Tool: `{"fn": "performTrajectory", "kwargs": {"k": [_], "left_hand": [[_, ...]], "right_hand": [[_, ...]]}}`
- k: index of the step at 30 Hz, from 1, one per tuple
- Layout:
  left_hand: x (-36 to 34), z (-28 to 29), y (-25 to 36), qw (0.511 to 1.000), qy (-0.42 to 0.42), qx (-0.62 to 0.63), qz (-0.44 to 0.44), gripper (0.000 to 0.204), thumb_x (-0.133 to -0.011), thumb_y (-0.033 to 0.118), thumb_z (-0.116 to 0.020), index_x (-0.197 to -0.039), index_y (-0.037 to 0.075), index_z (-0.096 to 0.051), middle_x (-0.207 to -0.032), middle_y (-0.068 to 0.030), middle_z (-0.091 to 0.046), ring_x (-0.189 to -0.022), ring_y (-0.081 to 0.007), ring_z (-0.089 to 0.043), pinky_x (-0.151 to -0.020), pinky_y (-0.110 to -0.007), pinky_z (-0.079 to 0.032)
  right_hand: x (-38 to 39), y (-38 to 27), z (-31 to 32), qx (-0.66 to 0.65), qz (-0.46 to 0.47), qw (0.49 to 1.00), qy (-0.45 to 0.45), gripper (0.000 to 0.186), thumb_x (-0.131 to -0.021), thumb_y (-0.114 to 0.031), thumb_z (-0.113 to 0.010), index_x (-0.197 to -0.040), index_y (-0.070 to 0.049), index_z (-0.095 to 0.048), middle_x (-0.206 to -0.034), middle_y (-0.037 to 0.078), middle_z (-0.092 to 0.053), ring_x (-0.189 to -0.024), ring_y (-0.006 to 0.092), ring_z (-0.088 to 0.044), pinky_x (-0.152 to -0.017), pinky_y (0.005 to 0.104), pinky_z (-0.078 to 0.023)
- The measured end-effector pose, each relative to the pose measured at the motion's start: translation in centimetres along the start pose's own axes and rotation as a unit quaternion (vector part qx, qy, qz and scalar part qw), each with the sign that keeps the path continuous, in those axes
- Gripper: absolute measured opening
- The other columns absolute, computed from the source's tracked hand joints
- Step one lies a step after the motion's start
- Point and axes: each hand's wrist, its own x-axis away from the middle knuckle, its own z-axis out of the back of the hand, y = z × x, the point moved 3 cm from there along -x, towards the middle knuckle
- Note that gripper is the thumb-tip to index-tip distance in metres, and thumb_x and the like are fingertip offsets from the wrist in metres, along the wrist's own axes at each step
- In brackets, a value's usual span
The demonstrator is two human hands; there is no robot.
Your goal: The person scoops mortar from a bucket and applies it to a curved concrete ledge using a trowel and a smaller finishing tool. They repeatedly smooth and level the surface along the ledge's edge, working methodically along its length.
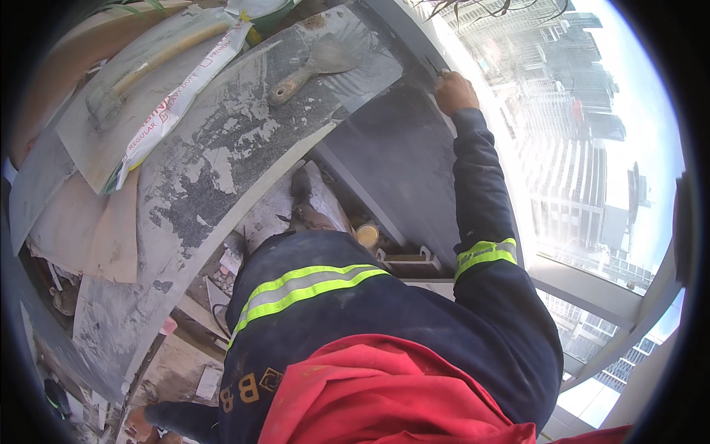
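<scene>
My right arm reaches up and away, and my right hand (455, 92) is closed at the far corner of a dark grey panel (399, 163), beside the window frame. A small pale bit shows at its fingertips, too little to name. At the lower left, my left hand (140, 423) is near the edge of a long, plaster-smeared board (159, 285); its fingers are too small and partly hidden to read. A broad scraper (314, 70) caked with dried material lies on the far part of that board.
A mallet (148, 66) with a wooden handle and a white plastic bag (185, 96) lie on boards at upper left. A round yellowish container (367, 235) stands beyond my waist. Rubble and offcuts (209, 381) litter the lower left. Tall buildings show through the window (569, 148) on the right.
</scene>
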Motion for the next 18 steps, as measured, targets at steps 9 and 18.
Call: {"fn": "performTrajectory", "kwargs": {"k": [9,18], "left_hand": [[-2.9,-3.0,2.1,0.996,0.063,0.058,0.002,0.022,-0.084,0.024,-0.066,-0.094,0.007,-0.075,-0.102,-0.0141,-0.069,-0.092,-0.0309,-0.068,-0.077,-0.045,-0.055],[-6.5,-7.6,-0.8,0.998,0.004,0.066,-0.020,0.016,-0.079,0.017,-0.065,-0.085,0.003,-0.071,-0.097,-0.0173,-0.065,-0.090,-0.0319,-0.065,-0.075,-0.044,-0.052]], "right_hand": [[1.5,-3.0,-5.1,0.081,-0.023,0.996,-0.036,0.031,-0.095,-0.018,-0.047,-0.119,-0.005,-0.063,-0.116,0.022,-0.069,-0.112,0.0401,-0.065,-0.093,0.0495,-0.052],[0.7,-0.5,-1.3,0.020,-0.025,0.999,0.006,0.030,-0.094,-0.017,-0.050,-0.117,-0.005,-0.065,-0.117,0.021,-0.069,-0.113,0.0397,-0.064,-0.096,0.0481,-0.051]]}}
